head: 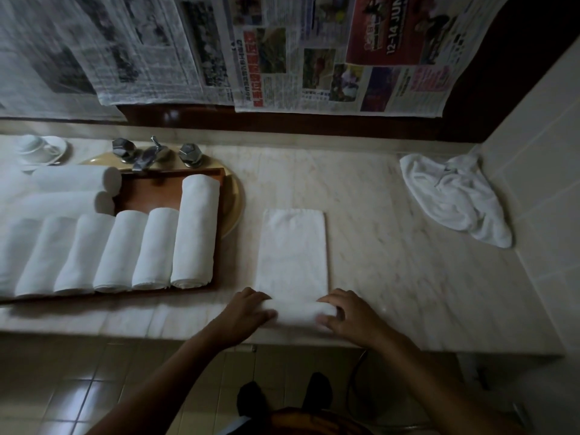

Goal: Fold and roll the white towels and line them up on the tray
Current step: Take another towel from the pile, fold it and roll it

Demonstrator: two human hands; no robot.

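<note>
A pale marble counter (392,246) runs across the whole view from 9 to 3 o'clock. Printed newspaper sheets (314,58) hang on the wall above it at 12 o'clock.

A brown wooden rectangular tray (147,193) sits on the counter at 9 o'clock, partly over a round yellow basin (235,196). Six rolled white towels (119,252) lie side by side along the tray's near edge, their ends pointing toward 12 and 6 o'clock. The one at the 3 o'clock end is the longest. Two more crosswise white rolls (75,178) lie beyond them toward 10 o'clock.

A crumpled white towel (455,196) lies loose at 2 o'clock, against the tiled side wall.

A folded white cloth towel (293,249) lies flat as a long strip at the counter's centre, just at 3 o'clock of the tray and apart from it. Its near end, at 6 o'clock, is turned up into a short roll at the counter's front edge.

The left hand (244,315) holds the roll's 9 o'clock end with its fingers curled over the top. The right hand (348,318) holds the 3 o'clock end, its fingers bent over the cloth and its thumb on the near side.

A chrome tap with two faceted knobs (147,157) stands at the basin's 12 o'clock rim. A white cup on a saucer (34,149) rests at 10 o'clock.
</note>
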